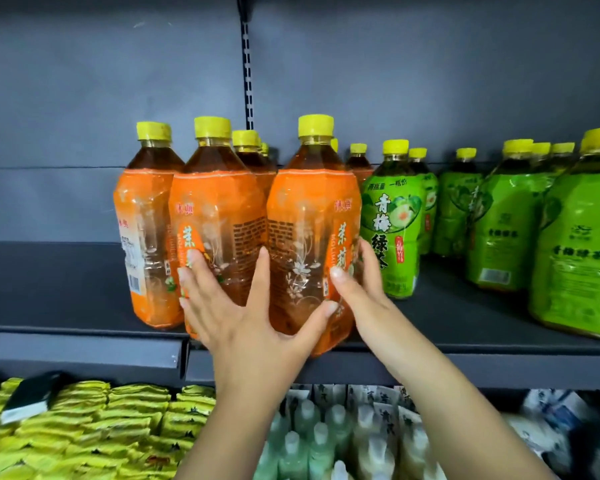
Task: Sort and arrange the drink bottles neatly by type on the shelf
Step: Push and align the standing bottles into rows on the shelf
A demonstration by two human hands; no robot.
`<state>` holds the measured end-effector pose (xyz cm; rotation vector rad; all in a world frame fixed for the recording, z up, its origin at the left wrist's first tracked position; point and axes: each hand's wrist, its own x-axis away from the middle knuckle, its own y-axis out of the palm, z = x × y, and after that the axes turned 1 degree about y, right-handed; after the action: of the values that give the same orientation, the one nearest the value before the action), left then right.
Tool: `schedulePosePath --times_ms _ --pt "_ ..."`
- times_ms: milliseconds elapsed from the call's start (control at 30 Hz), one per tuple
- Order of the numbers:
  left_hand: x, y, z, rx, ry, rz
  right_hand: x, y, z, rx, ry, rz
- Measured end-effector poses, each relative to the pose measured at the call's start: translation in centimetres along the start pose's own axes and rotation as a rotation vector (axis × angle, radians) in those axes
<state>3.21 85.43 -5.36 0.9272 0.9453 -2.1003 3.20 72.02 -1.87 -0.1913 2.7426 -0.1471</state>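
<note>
**Finding.** Both hands are at the front of the orange group.
- The left hand [238,311] lies flat against the second orange bottle [215,209], fingers straight and spread. Its thumb reaches across to the lower front of the orange bottle [312,216] beside it.
- The right hand [362,299] grips that orange bottle, thumb on the front face and fingers curled round its far side.
- Both bottles stand upright at the front edge of the shelf [66,299], touching each other.
- A third orange bottle [142,216] stands just outboard of the left hand, with more behind.
- The green bottles [394,230] begin immediately outboard of the right hand. Whether the nearest one touches the fingers cannot be told.

**Assessment.** The step appears to be squaring up the orange front row.
- Keep the gripped bottle upright and slide it rather than lift it.
- Seat it against its neighbour with the label facing out.
- Draw the right fingers out without nudging the nearest green bottle.
- The base sits close to the shelf lip, so any correction should push backward.

**Materials.**
- The bottle bodies are clear faceted plastic holding dark amber liquid.
- The shrink labels are glossy and wrinkled, and likely slippery under a flat palm.
- The yellow caps [212,126] are ribbed.
- The shelf is a matte, dark, smooth surface.
</note>
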Motion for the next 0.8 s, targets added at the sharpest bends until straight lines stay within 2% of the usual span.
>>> schedulePosePath --times_ms 33,133,167,200,333,467,633,733,800 --pt "0.0 0.2 0.1 -0.021 -0.007 -0.004 -0.7 -0.8 -0.2 -0.027 -0.044 0.111" --pt "0.0 0.6 0.2 -0.019 -0.029 0.005 -3.9 -4.7 -0.8 -0.025 -0.162 0.595" --pt "0.0 0.7 0.3 -0.018 -0.031 0.011 -5.1 -6.0 -0.8 0.012 -0.143 0.659" --pt "0.0 0.7 0.4 -0.022 -0.035 0.018 -6.4 -7.1 -0.6 0.060 -0.092 0.657" --pt "0.0 1.3 1.0 -0.037 -0.065 0.041 -9.7 -9.0 1.5 0.126 0.106 0.444" --pt "0.0 1.9 1.7 -0.031 -0.066 0.099 -10.0 -9.4 2.6 0.161 0.042 0.540" --pt "0.0 1.9 3.4 0.074 -0.125 0.156 -10.0 -9.4 2.5 0.351 0.044 0.686" --pt "-0.6 1.8 4.2 0.158 -0.122 0.223 -9.9 -10.5 2.0 0.506 0.122 0.704" --pt "-1.2 2.0 4.6 0.128 -0.127 0.237 -10.1 -11.3 1.8 0.501 0.176 0.699"
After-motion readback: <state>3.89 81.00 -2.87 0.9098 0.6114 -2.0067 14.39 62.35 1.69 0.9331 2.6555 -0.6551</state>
